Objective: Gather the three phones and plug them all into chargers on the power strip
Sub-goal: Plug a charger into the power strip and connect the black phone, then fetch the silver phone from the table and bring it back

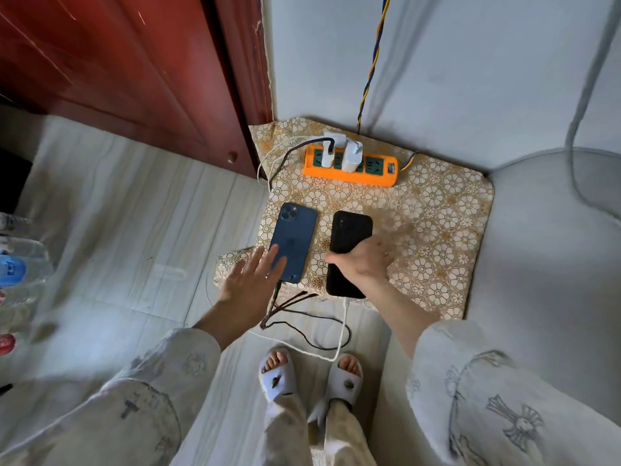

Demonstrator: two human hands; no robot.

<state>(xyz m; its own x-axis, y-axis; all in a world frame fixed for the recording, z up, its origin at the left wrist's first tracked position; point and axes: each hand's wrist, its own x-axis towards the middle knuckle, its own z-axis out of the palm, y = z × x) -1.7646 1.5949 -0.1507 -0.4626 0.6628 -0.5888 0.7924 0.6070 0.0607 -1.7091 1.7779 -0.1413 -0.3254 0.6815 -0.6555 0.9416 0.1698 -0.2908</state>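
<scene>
I am taking the orange power strip point(351, 167) as my landmark. It is sitting at the back of the floral-covered surface point(437, 230), near the wall corner, with 2 white chargers point(353, 155) plugged into it.

The biggest risk, as I judge it, is the surface edge. The blue phone point(294, 242) is lying face down in front of the strip and to its left, with its lower end reaching that edge, and a dark cable seems to be running from that end down to the floor. My left hand point(250, 280) is hovering open over its lower corner, fingers straight, and a careless nudge or a tug on the dangling cable could be pulling it off. I am gripping a black phone point(349, 253) in my right hand point(361, 264), fingers curled round it, directly in front of the strip; its lower end is overhanging the edge, so a loose grip could be dropping it. Under my hand it looks like either 1 long phone or 2 overlapping; I cannot tell which, so the 3rd phone may be hidden.

Next, the cables: a white cable point(342, 334) and a dark cable point(302, 327) are looping on the floor in front of the strip, just ahead of my slippers point(277, 375), so a foot could be snagging them.

To the strip's right, a grey armchair point(537, 264) is crowding the surface; to its left, a red wooden cabinet point(117, 62) is standing. Behind it, a twisted blue-and-yellow cord point(373, 62) is climbing the wall.
</scene>
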